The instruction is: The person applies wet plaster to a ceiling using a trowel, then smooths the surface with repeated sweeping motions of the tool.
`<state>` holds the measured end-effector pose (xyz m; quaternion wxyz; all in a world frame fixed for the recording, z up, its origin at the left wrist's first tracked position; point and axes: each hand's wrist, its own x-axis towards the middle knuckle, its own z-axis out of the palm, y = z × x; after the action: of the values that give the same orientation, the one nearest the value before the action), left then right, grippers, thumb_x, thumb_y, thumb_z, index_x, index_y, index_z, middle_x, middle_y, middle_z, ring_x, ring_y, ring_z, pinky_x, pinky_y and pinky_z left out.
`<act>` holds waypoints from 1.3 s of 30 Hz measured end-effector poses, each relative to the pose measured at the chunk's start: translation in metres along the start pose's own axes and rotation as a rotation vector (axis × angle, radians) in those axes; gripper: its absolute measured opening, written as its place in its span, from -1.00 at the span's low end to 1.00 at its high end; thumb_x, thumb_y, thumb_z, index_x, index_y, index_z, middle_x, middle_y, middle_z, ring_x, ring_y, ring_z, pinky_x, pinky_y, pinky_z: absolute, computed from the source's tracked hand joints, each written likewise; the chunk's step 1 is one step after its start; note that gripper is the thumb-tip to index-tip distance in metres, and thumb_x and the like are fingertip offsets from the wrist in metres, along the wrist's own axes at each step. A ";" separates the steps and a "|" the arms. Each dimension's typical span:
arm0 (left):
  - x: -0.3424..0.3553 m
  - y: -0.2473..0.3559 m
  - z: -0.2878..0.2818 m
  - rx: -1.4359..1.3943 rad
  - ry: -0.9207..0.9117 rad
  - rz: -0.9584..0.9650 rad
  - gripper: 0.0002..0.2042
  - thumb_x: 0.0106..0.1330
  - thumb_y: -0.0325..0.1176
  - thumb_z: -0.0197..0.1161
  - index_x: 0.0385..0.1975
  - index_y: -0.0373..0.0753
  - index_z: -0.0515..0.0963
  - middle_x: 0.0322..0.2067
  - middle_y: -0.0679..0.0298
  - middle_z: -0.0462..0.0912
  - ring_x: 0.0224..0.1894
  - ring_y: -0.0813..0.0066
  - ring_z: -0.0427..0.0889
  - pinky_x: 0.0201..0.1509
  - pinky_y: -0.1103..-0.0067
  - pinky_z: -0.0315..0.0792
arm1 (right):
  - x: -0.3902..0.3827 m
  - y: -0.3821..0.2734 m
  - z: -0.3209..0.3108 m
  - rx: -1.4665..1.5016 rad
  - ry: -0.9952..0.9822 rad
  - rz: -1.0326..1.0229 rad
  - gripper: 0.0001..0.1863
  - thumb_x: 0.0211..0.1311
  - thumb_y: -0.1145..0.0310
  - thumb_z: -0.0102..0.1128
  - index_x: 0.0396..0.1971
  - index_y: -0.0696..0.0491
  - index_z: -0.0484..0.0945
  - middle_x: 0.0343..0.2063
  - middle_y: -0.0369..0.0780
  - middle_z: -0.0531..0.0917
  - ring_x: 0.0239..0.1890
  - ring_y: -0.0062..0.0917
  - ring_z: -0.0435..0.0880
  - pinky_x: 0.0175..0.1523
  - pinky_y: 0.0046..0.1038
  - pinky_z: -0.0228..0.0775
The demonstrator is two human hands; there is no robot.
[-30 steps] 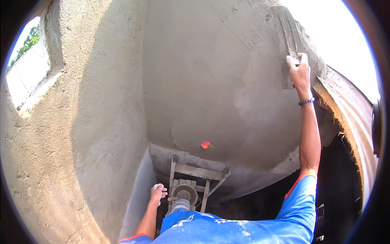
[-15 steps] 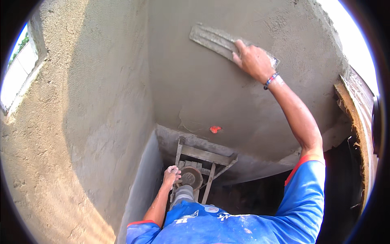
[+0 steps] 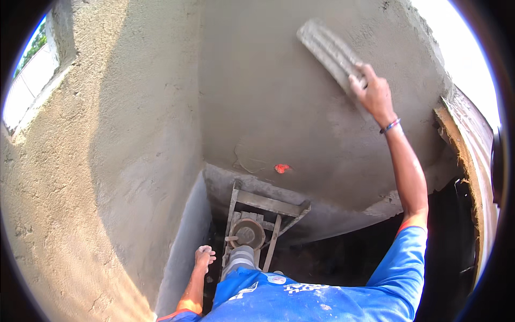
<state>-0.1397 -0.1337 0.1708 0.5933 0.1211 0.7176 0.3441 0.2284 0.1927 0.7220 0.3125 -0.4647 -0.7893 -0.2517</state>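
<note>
My right hand (image 3: 374,95) is closed around the handle of a long plastering float (image 3: 330,51), smeared with grey mortar. The float's blade lies at a slant on the plastered wall (image 3: 257,102) and blurs toward its lower end. Low by the left wall, my left hand (image 3: 204,257) hangs with nothing visible in it, its dusty fingers loosely curled and partly apart. A round bowl (image 3: 248,234) stands right of that hand, on a wooden stand (image 3: 268,203). A short tool handle (image 3: 231,239) rests at the bowl's left rim.
A rough plastered wall (image 3: 59,182) rises on the left, with an opening (image 3: 32,80) at its upper edge. An orange-red patch (image 3: 281,168) shows low on the facing wall. On the right, a ragged-edged board (image 3: 466,155) borders a dark space.
My right hand has moved right and slightly down with the float, which has turned steeper. My left hand has dropped down and left, away from the bowl.
</note>
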 end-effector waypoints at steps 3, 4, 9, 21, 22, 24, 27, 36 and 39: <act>0.006 0.015 0.027 0.047 -0.090 0.029 -0.72 0.41 -0.26 0.08 0.03 -0.22 0.44 -0.26 0.20 0.66 -0.42 0.45 0.62 -0.38 0.51 0.46 | 0.078 0.048 -0.037 -0.114 0.334 -0.237 -0.60 0.30 0.11 0.12 -0.02 0.07 0.50 -0.59 -0.11 0.64 -0.61 -0.44 0.65 -0.45 -0.34 0.52; 0.009 0.022 0.035 0.042 -0.120 0.081 -0.71 0.41 -0.26 0.08 0.04 -0.23 0.44 -0.26 0.20 0.66 -0.42 0.45 0.62 -0.36 0.51 0.46 | 0.073 0.046 -0.029 -0.108 0.329 -0.229 -0.60 0.30 0.11 0.12 -0.02 0.07 0.50 -0.59 -0.11 0.64 -0.61 -0.44 0.65 -0.45 -0.34 0.52; 0.004 0.059 0.072 0.030 -0.180 0.182 -0.69 0.41 -0.26 0.10 0.06 -0.25 0.43 -0.25 0.19 0.66 -0.39 0.47 0.62 -0.31 0.51 0.47 | -0.026 0.012 0.056 -0.243 -0.136 -0.141 -0.66 0.28 0.12 0.12 -0.13 0.04 0.36 -0.69 -0.10 0.58 -0.59 -0.18 0.65 -0.46 -0.20 0.51; -0.017 0.031 0.033 0.017 -0.072 0.133 -0.72 0.44 -0.28 0.02 0.07 -0.23 0.43 -0.21 0.16 0.66 -0.38 0.39 0.65 -0.27 0.45 0.52 | -0.107 -0.045 0.097 -0.119 -0.480 -0.274 -0.67 0.23 0.16 0.16 -0.24 0.09 0.36 -0.71 -0.03 0.58 -0.59 -0.08 0.63 -0.48 -0.10 0.48; -0.014 0.025 0.032 0.004 -0.063 0.107 -0.72 0.44 -0.28 0.02 0.06 -0.22 0.43 -0.21 0.16 0.66 -0.37 0.39 0.65 -0.26 0.45 0.52 | -0.065 -0.049 0.071 -0.105 -0.300 -0.246 -0.68 0.24 0.16 0.17 -0.24 0.09 0.37 -0.71 -0.02 0.58 -0.58 -0.06 0.62 -0.47 -0.09 0.48; -0.007 0.013 0.029 -0.002 -0.033 0.059 -0.73 0.44 -0.28 0.02 0.05 -0.21 0.44 -0.21 0.16 0.66 -0.36 0.39 0.65 -0.25 0.45 0.52 | 0.024 -0.062 0.015 -0.031 -0.090 0.004 -0.62 0.29 0.10 0.12 -0.09 0.10 0.43 -0.60 -0.09 0.65 -0.54 -0.22 0.69 -0.41 -0.19 0.53; -0.007 0.011 0.038 -0.060 -0.041 0.080 -0.72 0.40 -0.26 0.11 0.03 -0.22 0.45 -0.27 0.19 0.66 -0.46 0.50 0.59 -0.39 0.55 0.44 | 0.084 -0.078 -0.020 -0.024 0.163 0.009 -0.64 0.15 0.20 0.16 -0.30 0.26 0.48 -0.49 0.07 0.64 -0.37 -0.05 0.67 -0.28 -0.14 0.49; -0.009 0.025 0.077 -0.061 -0.121 0.108 -0.68 0.44 -0.27 0.06 0.09 -0.29 0.41 -0.21 0.15 0.65 -0.37 0.47 0.61 -0.26 0.50 0.48 | -0.054 -0.087 0.176 -0.255 -0.455 -0.317 -0.63 0.26 0.31 0.03 0.01 0.17 0.36 -0.62 -0.01 0.63 -0.52 -0.14 0.69 -0.48 -0.19 0.55; -0.009 0.022 0.072 -0.051 -0.101 0.152 -0.66 0.43 -0.27 0.06 0.11 -0.29 0.40 -0.21 0.14 0.65 -0.37 0.47 0.61 -0.26 0.50 0.47 | -0.120 -0.084 0.225 -0.326 -0.645 -0.445 -0.68 0.24 0.44 -0.03 -0.02 0.22 0.37 -0.58 -0.07 0.66 -0.51 -0.24 0.72 -0.48 -0.28 0.56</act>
<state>-0.0754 -0.0979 0.1873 0.6039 0.1771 0.6664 0.3998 0.1399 0.2410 0.4734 -0.0900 -0.3811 -0.8777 -0.2762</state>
